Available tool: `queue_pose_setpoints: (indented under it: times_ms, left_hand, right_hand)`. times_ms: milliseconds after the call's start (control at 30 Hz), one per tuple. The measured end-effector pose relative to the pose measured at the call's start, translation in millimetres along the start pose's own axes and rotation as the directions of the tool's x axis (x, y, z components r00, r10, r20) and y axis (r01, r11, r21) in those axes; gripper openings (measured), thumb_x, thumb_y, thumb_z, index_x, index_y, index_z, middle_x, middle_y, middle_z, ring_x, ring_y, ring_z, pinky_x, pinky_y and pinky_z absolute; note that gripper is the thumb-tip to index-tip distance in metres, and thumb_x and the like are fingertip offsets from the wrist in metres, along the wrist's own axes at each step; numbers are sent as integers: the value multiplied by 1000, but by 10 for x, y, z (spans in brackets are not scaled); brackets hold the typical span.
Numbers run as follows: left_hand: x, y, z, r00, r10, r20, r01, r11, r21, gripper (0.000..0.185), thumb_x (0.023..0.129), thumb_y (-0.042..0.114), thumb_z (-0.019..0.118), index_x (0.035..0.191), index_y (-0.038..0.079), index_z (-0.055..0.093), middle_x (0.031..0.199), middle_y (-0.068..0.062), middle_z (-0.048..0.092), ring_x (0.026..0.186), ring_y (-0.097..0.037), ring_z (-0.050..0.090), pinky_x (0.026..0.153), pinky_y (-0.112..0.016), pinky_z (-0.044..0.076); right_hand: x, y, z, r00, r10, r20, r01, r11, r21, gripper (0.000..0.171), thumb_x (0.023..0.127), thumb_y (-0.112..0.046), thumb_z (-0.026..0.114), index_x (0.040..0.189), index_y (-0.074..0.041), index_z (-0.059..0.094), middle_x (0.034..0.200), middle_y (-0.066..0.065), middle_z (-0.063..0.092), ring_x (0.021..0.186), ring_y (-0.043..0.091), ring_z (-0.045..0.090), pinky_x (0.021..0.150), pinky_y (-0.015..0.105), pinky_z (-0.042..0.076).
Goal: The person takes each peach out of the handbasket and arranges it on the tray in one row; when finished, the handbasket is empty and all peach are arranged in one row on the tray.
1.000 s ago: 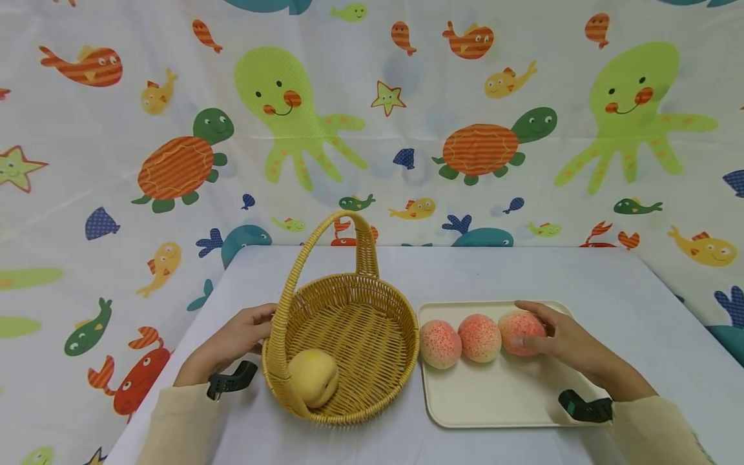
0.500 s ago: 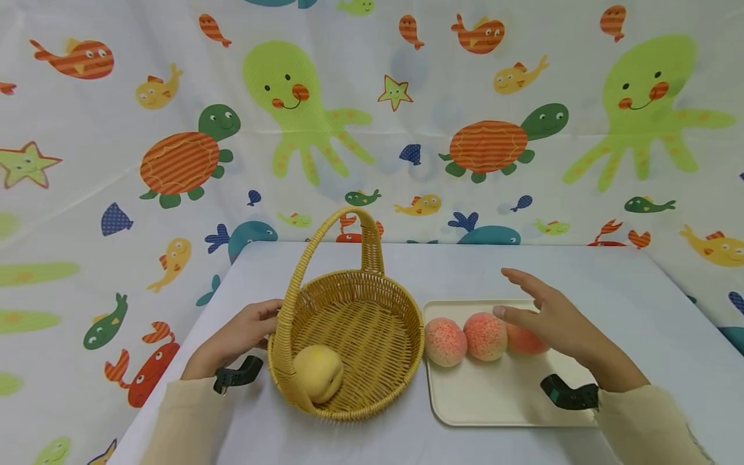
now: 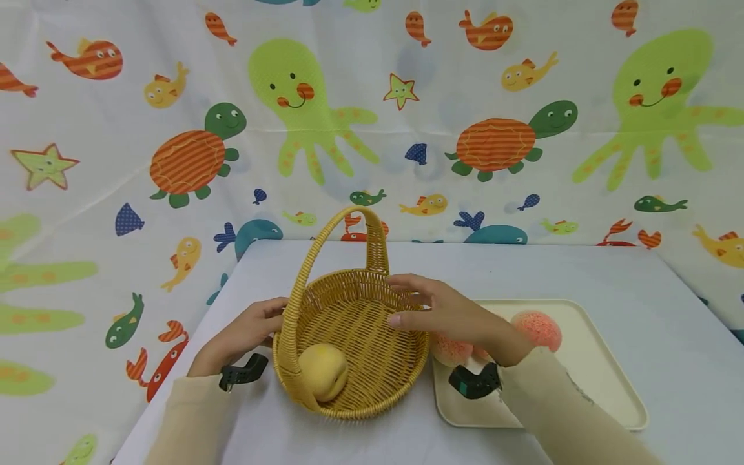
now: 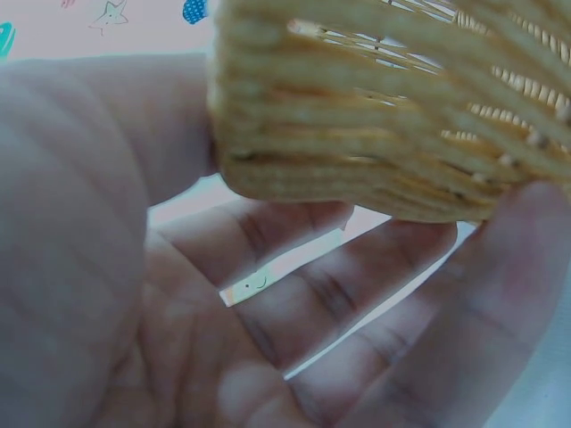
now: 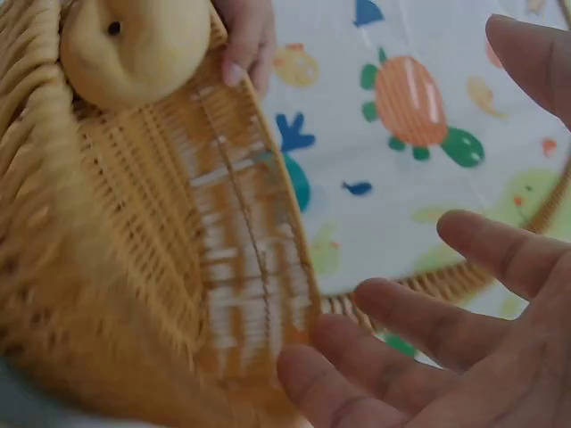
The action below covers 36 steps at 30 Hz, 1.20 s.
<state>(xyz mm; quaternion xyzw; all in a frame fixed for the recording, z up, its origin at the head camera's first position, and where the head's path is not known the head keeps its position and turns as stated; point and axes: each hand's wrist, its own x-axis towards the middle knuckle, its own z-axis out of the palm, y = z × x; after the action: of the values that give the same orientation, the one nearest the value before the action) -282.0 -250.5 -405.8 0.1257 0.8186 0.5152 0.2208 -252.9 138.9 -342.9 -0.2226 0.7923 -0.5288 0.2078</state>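
Note:
A yellow wicker basket [image 3: 372, 336] with a tall arched handle [image 3: 308, 271] stands on the white table. My left hand [image 3: 247, 332] holds its left side; in the left wrist view, the fingers bend under the basket's woven wall [image 4: 357, 134]. Inside, near the handle's front foot, lies a yellow peach [image 3: 323, 372], its dark stem hole showing in the right wrist view. My right hand [image 3: 447, 314] reaches over the basket's right rim, fingers apart and nothing in them. Its forearm partly covers the pink peaches [image 3: 452, 351] behind it.
To the basket's right lies a cream tray [image 3: 604, 394], close to the rim. Another pink peach [image 3: 537, 330] sits on it, right of my right wrist. A white cloth backdrop [image 3: 343, 39] printed with sea animals rises behind the table.
My right hand lets go of the rightmost pink peach, lifts off it and swings left over the basket's right rim. The left hand keeps its hold on the basket.

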Motion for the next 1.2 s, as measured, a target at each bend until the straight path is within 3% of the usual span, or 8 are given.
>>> queue_pose_setpoints:
  times_ms: [200,367,567,833,1033,1200]
  left_hand:
    - [21,-7,-6,1000,-11,3,11,1000,-2,50,107,25,57,150,1,52,138,-21,63,108,-24,66,85,-42,60]
    - [29,-12,-14,1000,-4,0,4,1000,-3,49,107,23,57,149,0,52,135,-21,65,107,-25,67,84,-42,61]
    - [32,-9,-31,1000,6,-10,-6,1000,-6,49,106,23,58,148,-2,52,131,-23,66,104,-26,68,81,-42,61]
    - [51,-2,-64,1000,11,7,-11,1000,-9,51,107,24,57,149,-4,50,133,-25,65,106,-26,68,82,-42,62]
    - [75,9,-78,1000,11,17,-11,1000,-10,51,107,25,58,148,-4,51,135,-25,64,107,-27,68,83,-43,62]
    - [95,16,-95,1000,14,25,-14,1000,-11,50,106,24,58,148,-4,51,136,-26,63,107,-27,68,83,-43,62]
  right_hand:
    - [398,-11,259,990,60,130,-59,998,-8,67,96,-44,72,156,-26,47,155,14,48,139,36,52,109,52,48]
    - [614,-1,415,980,116,165,-111,993,-38,63,95,-46,74,151,-27,53,143,9,59,126,22,59,106,51,49]
    - [823,-2,557,956,143,256,-145,989,-12,63,96,-41,72,151,-15,53,134,6,66,118,19,63,97,50,56]
    - [999,-34,672,925,200,324,-189,980,-66,64,93,-43,73,148,-13,57,138,3,59,105,19,65,85,44,60]
    - [1059,-52,751,895,229,384,-220,973,-68,62,93,-42,74,145,-13,59,121,-2,64,100,17,67,77,45,63]
    - [1090,-75,801,895,228,383,-203,973,-106,59,92,-42,75,142,-14,63,122,-4,63,103,13,64,79,40,61]
